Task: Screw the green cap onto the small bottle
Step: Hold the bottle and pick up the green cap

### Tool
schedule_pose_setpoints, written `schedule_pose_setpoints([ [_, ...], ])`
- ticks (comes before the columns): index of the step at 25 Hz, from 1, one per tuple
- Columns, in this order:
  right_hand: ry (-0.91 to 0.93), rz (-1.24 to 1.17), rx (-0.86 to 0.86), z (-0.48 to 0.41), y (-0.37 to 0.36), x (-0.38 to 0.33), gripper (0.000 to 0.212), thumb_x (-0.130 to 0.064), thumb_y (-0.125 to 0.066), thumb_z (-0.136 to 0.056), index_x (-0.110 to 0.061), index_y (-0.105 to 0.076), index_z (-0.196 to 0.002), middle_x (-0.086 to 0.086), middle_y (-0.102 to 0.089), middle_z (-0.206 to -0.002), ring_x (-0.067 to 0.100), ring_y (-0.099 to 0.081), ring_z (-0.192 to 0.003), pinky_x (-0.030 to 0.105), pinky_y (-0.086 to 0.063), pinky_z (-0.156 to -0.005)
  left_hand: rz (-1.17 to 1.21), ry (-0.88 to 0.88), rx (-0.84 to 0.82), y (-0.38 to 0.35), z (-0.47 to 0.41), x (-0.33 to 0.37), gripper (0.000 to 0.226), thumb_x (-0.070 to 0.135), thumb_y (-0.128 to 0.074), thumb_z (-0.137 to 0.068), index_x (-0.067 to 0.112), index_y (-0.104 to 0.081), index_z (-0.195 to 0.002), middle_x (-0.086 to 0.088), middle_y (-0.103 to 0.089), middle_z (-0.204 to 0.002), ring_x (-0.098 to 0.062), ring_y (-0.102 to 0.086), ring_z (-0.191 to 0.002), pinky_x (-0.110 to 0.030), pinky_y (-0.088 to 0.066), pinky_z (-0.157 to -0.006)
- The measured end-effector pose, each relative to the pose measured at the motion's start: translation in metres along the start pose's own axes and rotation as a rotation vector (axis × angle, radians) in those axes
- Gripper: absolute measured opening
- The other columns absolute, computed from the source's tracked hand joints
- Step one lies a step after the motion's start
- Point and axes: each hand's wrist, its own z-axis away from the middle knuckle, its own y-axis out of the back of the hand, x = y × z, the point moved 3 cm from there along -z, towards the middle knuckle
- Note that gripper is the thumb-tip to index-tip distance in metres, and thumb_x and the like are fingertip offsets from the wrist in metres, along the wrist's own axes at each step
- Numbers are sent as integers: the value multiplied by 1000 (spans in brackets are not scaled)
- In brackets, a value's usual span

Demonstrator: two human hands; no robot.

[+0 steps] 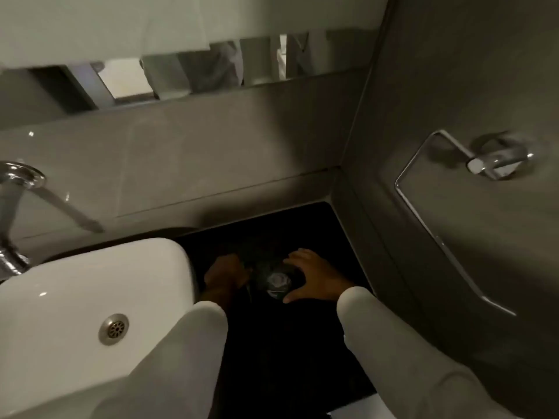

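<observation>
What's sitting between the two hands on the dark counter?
In the head view, a small dark roundish object with a pale top lies between the left hand and right hand; too dim to identify.

Small bottle a dim blur — cap indistinguishable, left hand lost in shadow, faucet cut off at frame edge

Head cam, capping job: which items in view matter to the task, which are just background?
Job:
- left hand
- right hand, fingers spread
- small round object between the hands, too dark and blurred to tell bottle from cap

Background:
- white sink with drain
- chrome tap
- wall towel ring
- mirror strip
- dark counter
</observation>
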Motion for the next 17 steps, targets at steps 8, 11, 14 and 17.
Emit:
schedule_pose_setpoints([
  [8, 19, -254, 95, -20, -19, 7, 65, -31, -90, -76, -14, -69, -135, 6, -52, -155, 25, -41, -151, 41, -31, -127, 126, 225, 6, -32, -23, -3, 43, 39, -62, -94, 7, -66, -123, -19, -64, -127, -39, -62, -115, -46, -53, -94],
  [11, 45, -264, 126, -29, -15, 8, 53, -30, -90, -77, -11, -76, -125, 5, -50, -158, 24, -29, -158, 46, -25, -130, 203, 209, 95, -11, -26, -2, 41, 38, -64, -92, 8, -68, -120, -19, -68, -121, -39, -64, -111, -45, -54, -93],
  [14, 67, -209, 157, -39, -10, 15, 44, -36, -90, -75, -12, -81, -111, -1, -35, -169, 26, -8, -164, 54, -14, -132, 346, 43, 411, 35, -15, 9, 34, 51, -69, -86, 19, -74, -98, 7, -73, -85, -21, -71, -94, -21, -49, -76],
  [17, 20, -125, 134, -48, -9, 18, 42, -46, -89, -72, -20, -82, -104, -8, -14, -175, 29, 8, -165, 62, -3, -131, 625, -249, 650, 68, 15, 24, 28, 53, -75, -80, 36, -73, -102, 31, -68, -79, 11, -66, -84, 1, -41, -70],
])
